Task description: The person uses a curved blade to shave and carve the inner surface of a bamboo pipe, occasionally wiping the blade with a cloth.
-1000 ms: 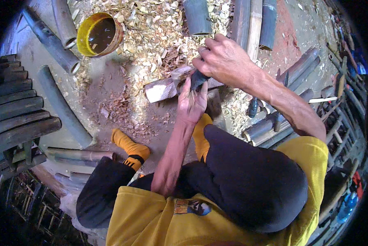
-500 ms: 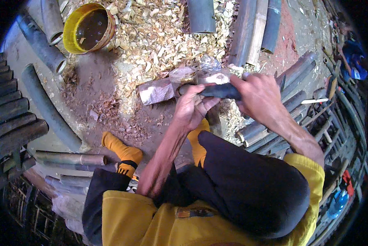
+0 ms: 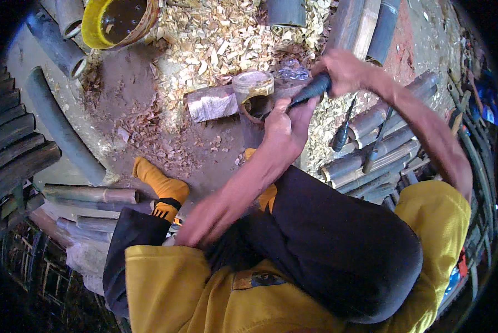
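The left hand and right hand grip a dark, ribbed, tapered handle — upper centre; a round yellow bucket sits upper left.

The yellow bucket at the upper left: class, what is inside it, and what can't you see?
The yellow bucket holds dark brown liquid with a small pale fleck. The liquid covers the bottom; the picture's top edge cuts off the far side.
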Motion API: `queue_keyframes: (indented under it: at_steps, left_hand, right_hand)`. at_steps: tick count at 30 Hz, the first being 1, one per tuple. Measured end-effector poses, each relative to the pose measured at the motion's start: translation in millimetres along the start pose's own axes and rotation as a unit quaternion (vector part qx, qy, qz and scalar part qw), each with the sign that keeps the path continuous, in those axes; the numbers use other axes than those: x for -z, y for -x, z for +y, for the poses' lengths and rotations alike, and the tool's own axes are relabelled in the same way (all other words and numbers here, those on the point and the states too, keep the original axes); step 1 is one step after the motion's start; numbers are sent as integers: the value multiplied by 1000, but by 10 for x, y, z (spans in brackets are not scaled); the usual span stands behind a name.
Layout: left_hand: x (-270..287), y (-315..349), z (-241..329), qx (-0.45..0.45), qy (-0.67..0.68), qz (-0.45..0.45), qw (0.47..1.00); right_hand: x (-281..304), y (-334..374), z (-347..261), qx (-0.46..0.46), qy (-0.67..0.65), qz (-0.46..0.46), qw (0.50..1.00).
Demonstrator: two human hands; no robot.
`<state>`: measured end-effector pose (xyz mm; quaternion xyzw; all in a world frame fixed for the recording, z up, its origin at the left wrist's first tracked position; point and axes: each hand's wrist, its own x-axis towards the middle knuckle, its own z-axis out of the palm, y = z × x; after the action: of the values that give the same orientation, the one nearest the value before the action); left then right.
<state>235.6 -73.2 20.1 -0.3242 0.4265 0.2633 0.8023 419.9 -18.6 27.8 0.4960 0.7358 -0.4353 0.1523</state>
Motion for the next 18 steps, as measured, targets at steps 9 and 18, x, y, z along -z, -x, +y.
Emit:
queue_keyframes:
  at_steps: [9, 18]
  left_hand:
    - [260, 199, 680, 201, -570, 67, 794]
    - [353, 335, 130, 103, -184, -115, 971]
  right_hand:
    - [-1492, 635, -1321, -237, -451, 129, 851]
    - [-353, 839, -792, -72, 86, 55, 992]
